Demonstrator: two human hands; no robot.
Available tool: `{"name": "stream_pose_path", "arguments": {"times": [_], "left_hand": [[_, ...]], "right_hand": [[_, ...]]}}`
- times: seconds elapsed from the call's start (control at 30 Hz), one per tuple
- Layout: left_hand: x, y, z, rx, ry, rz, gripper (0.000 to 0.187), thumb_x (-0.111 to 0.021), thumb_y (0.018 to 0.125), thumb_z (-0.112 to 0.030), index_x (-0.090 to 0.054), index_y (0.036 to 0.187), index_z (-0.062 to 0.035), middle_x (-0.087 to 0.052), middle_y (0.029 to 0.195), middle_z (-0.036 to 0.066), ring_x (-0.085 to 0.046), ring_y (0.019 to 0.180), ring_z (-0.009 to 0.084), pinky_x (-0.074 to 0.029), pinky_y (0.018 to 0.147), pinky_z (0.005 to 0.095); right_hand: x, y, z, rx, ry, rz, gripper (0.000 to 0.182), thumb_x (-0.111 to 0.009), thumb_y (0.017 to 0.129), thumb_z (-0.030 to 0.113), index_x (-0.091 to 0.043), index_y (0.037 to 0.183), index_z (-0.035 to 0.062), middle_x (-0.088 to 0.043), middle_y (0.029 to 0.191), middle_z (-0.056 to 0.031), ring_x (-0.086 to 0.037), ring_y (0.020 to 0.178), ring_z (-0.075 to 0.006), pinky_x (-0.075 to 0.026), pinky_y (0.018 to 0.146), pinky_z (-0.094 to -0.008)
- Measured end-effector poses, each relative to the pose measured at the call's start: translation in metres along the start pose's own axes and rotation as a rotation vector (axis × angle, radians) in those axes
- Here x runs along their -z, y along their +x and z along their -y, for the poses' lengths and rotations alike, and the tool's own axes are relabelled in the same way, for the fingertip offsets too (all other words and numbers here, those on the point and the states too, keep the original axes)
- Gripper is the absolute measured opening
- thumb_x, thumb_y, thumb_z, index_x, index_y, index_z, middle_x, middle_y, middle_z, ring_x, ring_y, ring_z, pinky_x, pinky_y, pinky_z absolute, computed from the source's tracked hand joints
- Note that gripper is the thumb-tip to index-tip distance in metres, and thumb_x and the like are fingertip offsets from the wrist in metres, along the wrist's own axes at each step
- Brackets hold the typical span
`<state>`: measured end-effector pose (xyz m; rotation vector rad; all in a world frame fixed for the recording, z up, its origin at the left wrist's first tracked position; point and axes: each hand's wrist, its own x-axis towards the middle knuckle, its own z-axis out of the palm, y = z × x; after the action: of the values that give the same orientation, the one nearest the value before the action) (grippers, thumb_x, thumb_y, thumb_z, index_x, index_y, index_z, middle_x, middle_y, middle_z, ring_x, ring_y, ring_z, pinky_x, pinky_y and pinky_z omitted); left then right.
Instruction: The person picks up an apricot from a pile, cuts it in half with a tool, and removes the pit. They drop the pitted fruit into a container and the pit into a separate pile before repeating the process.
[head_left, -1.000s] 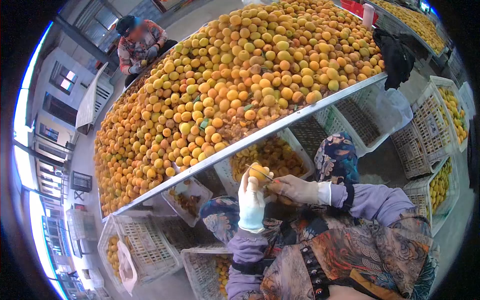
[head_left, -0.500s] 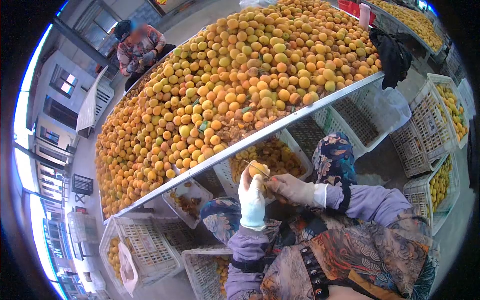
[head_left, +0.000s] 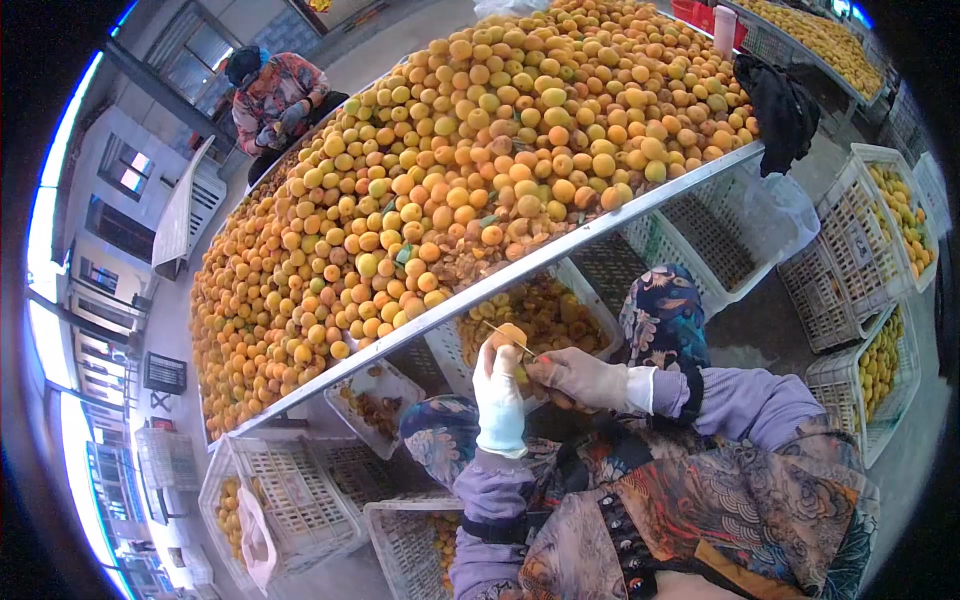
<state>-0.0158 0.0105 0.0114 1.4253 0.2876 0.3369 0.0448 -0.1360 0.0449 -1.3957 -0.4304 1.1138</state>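
Note:
My white-gloved left hand [head_left: 499,400] holds an orange apricot [head_left: 511,337] at its fingertips, above a crate of cut fruit [head_left: 560,312]. Just right of it, my gloved right hand [head_left: 580,377] is closed on a thin knife [head_left: 507,336], whose blade lies across the fruit. Both hands are over my lap, in front of the metal rim [head_left: 480,292] of a table heaped with whole apricots [head_left: 400,210]. Some brown, flattened pieces lie near the rim.
Across the heap at the left, another person [head_left: 278,100] sits bent over the fruit. Plastic crates [head_left: 285,500] stand at lower left, and stacked crates [head_left: 850,250] at right. A black cloth [head_left: 778,110] hangs on the table corner.
The apricot has turned in my left fingers, and the knife blade now lies over its face. Both hands have shifted only slightly. The camera view has moved a little.

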Motion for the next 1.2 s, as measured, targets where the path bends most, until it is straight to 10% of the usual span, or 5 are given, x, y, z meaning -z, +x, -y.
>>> {"name": "stream_pose_path", "arguments": {"times": [0.17, 0.5, 0.9, 1.2], "left_hand": [[-0.018, -0.008, -0.004, 0.203, -0.309, -0.041, 0.057, -0.036, 0.094, -0.052, -0.055, 0.111, -0.0011, -0.061, 0.096, 0.008, -0.057, 0.093, 0.0169, -0.044, 0.084, 0.0284], [-0.015, -0.003, 0.001, 0.081, -0.117, -0.088, 0.029, -0.049, 0.092, -0.017, -0.051, 0.115, 0.0014, -0.06, 0.098, 0.008, -0.056, 0.088, 0.0148, -0.044, 0.082, 0.0266], [-0.016, 0.004, 0.003, 0.244, -0.18, -0.061, 0.049, -0.04, 0.095, -0.048, -0.058, 0.1, -0.0023, -0.06, 0.085, 0.007, -0.057, 0.076, 0.0137, -0.046, 0.069, 0.0267], [-0.009, 0.008, 0.014, 0.414, -0.354, -0.008, 0.054, -0.044, 0.09, -0.055, -0.058, 0.096, -0.0035, -0.06, 0.081, 0.007, -0.058, 0.07, 0.0158, -0.048, 0.063, 0.027]], "right_hand": [[-0.008, 0.005, -0.006, 0.04, 0.075, -0.002, 0.043, -0.049, 0.092, 0.047, -0.058, 0.09, 0.0044, -0.051, 0.069, 0.0024, -0.045, 0.064, -0.0065, -0.039, 0.056, -0.0244], [-0.003, 0.003, 0.0, -0.123, 0.071, -0.017, 0.048, -0.049, 0.089, 0.054, -0.059, 0.09, 0.007, -0.051, 0.063, 0.0013, -0.046, 0.052, -0.0079, -0.034, 0.045, -0.0225], [-0.001, 0.024, -0.042, -0.014, 0.036, -0.084, 0.045, -0.048, 0.09, 0.051, -0.052, 0.079, 0.008, -0.045, 0.056, 0.0003, -0.041, 0.043, -0.0098, -0.031, 0.035, -0.0263], [0.004, 0.012, -0.027, -0.164, 0.637, 0.362, 0.048, -0.039, 0.091, 0.056, -0.053, 0.082, 0.0112, -0.027, 0.046, 0.0058, -0.026, 0.035, -0.0071, -0.022, 0.031, -0.0235]]}}
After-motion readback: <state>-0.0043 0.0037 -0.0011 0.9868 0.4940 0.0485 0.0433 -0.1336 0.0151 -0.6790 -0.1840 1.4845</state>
